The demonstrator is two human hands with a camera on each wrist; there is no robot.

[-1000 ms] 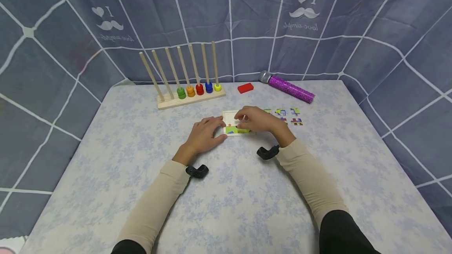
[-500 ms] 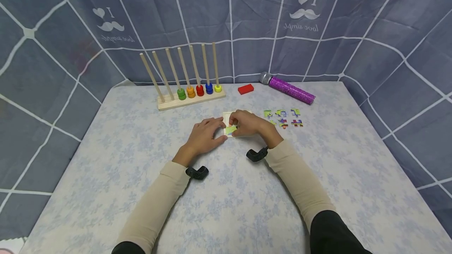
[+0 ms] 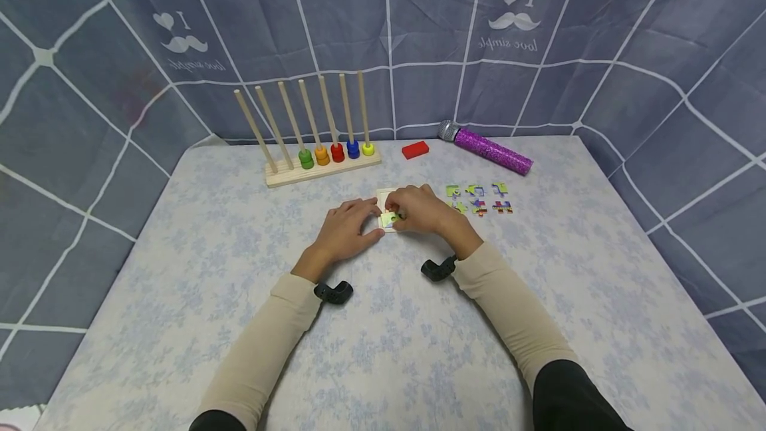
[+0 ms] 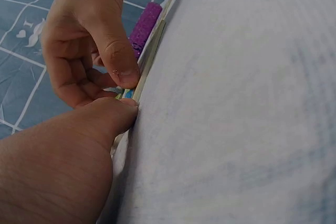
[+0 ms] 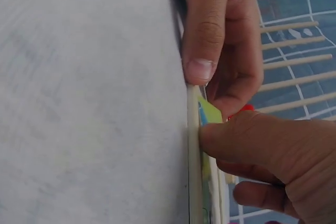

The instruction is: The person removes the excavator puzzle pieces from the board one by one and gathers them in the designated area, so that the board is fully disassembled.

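Observation:
A small wooden puzzle tray (image 3: 383,194) lies flat mid-table, mostly covered by the hands. My left hand (image 3: 345,229) holds its left end, thumb at the near corner and fingers at the far side; in the right wrist view the left thumb presses on the tray's edge (image 5: 193,145). Over the tray, my right hand (image 3: 426,210) pinches a yellow-green puzzle piece (image 5: 211,109) between thumb and fingers. That piece stands tilted, partly raised from the tray, in the right wrist view. The right fingers hide the tray's right part in the head view.
Several loose puzzle pieces (image 3: 479,205) lie in two rows right of the tray. Behind stand a wooden peg rack (image 3: 323,170) with coloured rings, a red block (image 3: 415,149) and a purple glittery microphone (image 3: 492,151). A grid-patterned cloth (image 3: 431,38) hangs behind the table.
My right hand has moved left across the tray, its fingers closing from apart into a pinch, and the puzzle piece now tilts up. The left hand has stayed in place.

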